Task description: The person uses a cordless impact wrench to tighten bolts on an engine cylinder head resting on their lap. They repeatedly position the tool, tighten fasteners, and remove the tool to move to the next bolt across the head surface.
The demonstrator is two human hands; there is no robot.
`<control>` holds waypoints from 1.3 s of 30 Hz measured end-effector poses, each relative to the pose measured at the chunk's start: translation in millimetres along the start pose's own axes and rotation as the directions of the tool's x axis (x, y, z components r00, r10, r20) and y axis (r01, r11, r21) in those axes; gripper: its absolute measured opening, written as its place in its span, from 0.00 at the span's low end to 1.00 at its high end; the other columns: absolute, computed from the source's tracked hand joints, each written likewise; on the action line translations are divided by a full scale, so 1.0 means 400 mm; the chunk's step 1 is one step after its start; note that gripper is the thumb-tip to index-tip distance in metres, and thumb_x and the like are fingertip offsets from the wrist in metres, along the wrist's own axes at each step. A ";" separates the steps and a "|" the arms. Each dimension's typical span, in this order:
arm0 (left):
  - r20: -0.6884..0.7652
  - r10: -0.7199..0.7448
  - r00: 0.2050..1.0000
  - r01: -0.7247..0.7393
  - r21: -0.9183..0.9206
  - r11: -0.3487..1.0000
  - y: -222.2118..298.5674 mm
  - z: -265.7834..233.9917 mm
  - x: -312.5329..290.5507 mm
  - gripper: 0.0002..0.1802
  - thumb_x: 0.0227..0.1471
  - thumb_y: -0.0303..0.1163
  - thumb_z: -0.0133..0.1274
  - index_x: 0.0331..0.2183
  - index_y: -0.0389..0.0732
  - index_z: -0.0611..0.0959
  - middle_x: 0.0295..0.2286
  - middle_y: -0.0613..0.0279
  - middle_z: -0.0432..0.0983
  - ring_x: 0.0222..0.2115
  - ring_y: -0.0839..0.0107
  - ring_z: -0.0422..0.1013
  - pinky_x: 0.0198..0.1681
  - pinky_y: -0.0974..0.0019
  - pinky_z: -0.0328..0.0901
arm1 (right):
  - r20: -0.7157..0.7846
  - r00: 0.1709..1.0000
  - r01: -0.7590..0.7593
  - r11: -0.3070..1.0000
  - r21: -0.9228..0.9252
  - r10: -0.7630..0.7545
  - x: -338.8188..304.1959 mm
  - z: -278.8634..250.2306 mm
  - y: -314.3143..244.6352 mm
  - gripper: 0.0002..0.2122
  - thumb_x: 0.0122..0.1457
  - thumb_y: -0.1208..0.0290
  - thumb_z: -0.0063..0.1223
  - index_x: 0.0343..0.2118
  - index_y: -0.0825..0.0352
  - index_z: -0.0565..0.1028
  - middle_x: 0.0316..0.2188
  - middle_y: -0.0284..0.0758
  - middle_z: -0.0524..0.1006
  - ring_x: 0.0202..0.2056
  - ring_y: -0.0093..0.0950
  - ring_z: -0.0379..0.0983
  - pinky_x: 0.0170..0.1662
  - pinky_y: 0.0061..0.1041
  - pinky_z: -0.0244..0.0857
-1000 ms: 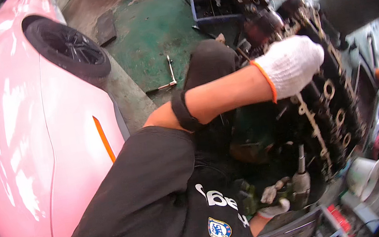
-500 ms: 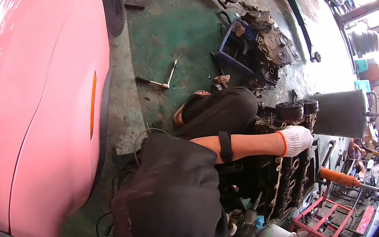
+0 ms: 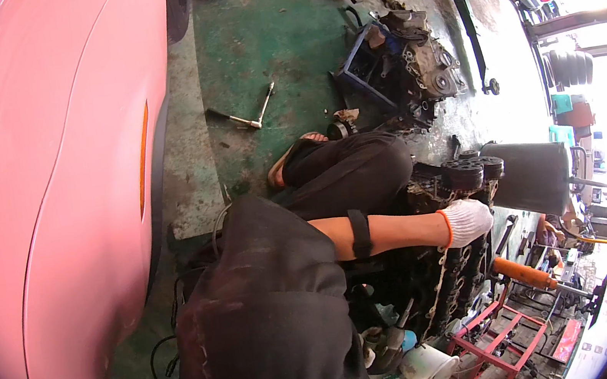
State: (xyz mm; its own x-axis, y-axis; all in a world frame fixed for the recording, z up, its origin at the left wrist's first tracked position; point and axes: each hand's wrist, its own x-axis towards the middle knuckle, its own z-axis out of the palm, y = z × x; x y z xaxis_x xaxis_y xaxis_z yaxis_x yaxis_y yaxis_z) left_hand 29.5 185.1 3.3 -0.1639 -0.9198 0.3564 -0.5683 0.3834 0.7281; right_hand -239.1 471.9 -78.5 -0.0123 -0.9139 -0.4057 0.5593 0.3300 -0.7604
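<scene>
My left hand [image 3: 469,222], in a white knit glove with an orange cuff, reaches out at the end of a bare forearm with a black strap near the elbow. It is curled over the far side of a dark, greasy engine block [image 3: 436,291], and its fingertips are hidden from me. Whatever they grip is out of sight. Close beside the glove, round black parts like pistons [image 3: 463,176] stand on the engine. My right hand does not show; my dark clothing [image 3: 261,327] fills the lower middle.
A pink car [image 3: 77,182] stands at the left. A cranked wrench [image 3: 257,123] lies on the green floor. Beyond my knee sit a blue crate [image 3: 369,79] and more engine parts [image 3: 435,78]. A grey stool [image 3: 531,177], red frame [image 3: 499,336], orange cylinder [image 3: 525,272] and white bucket [image 3: 428,370] are at the right.
The whole view has shifted a little, so most surroundings appear slightly further left and up. My gloved hand stays at the same part of the engine.
</scene>
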 end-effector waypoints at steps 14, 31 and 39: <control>-0.116 0.031 0.993 -0.072 -0.370 0.926 -0.064 -0.036 -0.062 0.14 0.61 0.24 0.55 0.49 0.36 0.82 0.40 0.45 0.83 0.39 0.57 0.82 0.43 0.61 0.75 | -0.179 0.972 0.180 0.971 0.156 -0.151 -0.184 0.019 0.046 0.30 0.46 0.72 0.56 0.58 0.68 0.68 0.51 0.40 0.78 0.21 0.28 0.66 0.28 0.34 0.64; 0.016 0.042 0.999 -0.032 -0.391 0.920 -0.057 -0.043 -0.074 0.16 0.63 0.33 0.58 0.49 0.36 0.83 0.45 0.51 0.84 0.44 0.66 0.82 0.48 0.68 0.72 | 0.251 0.960 0.279 0.371 -0.886 -0.124 -0.049 0.350 -0.406 0.35 0.52 0.65 0.74 0.63 0.59 0.70 0.57 0.34 0.77 0.59 0.33 0.72 0.65 0.40 0.62; 0.090 0.192 0.977 -0.138 -0.422 0.896 -0.069 -0.067 -0.097 0.14 0.63 0.35 0.57 0.48 0.41 0.85 0.34 0.52 0.85 0.31 0.67 0.83 0.36 0.67 0.73 | 0.071 0.997 0.054 0.947 -0.315 -0.034 0.008 0.426 -0.260 0.34 0.52 0.75 0.60 0.63 0.77 0.63 0.47 0.55 0.77 0.33 0.36 0.79 0.34 0.32 0.75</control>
State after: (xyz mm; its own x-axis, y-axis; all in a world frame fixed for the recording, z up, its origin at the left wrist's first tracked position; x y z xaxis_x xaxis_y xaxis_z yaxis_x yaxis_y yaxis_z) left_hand 73.0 212.4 -14.8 -0.3421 -0.8325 0.4357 -0.1465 0.5053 0.8504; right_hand -156.0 394.5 85.6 0.0277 -0.9389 -0.3430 0.2679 0.3376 -0.9024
